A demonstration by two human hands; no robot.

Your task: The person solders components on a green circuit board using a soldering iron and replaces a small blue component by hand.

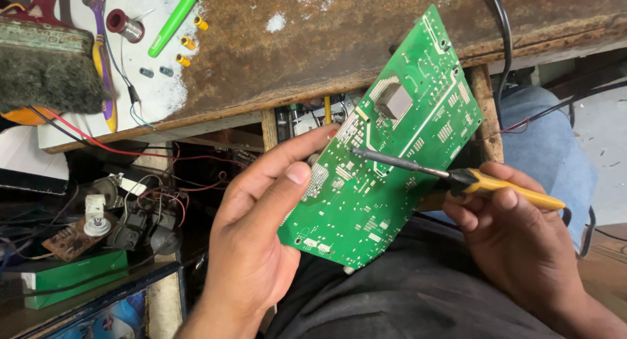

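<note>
Holding the board (385,162) up over the lap, the left hand (261,228) grips its left edge: thumb (277,189) pressed on the solder side, the other fingers (287,156) going behind and along the edge, so they are closed on the board, not spread. The board is tilted, its long axis running from 7 o'clock up to 1 o'clock, the top corner leaning near the rusty bench (339,45) edge.

The right hand (522,241), at 4 o'clock from the board, is clamped on the yellow handle of the iron (450,179), thumb and fingers wrapped tight. The tip lies across the board middle, pointing to 10 o'clock; I cannot tell if it really touches the copper or is just above.

Risks, in my judgement:
- Thumb is near the tip, approx. at 8 o'clock from it; a small slip of the iron could burn it.
- Board is held by one edge only, w/o support, so pressure from the tip may swing it & smear solder between close pads.
- The iron cable (575,221) hangs by the knee & may pull the hand.
- Wires (163,195) & loose parts under the bench at 9 o'clock could snag the board's lower corner.
</note>
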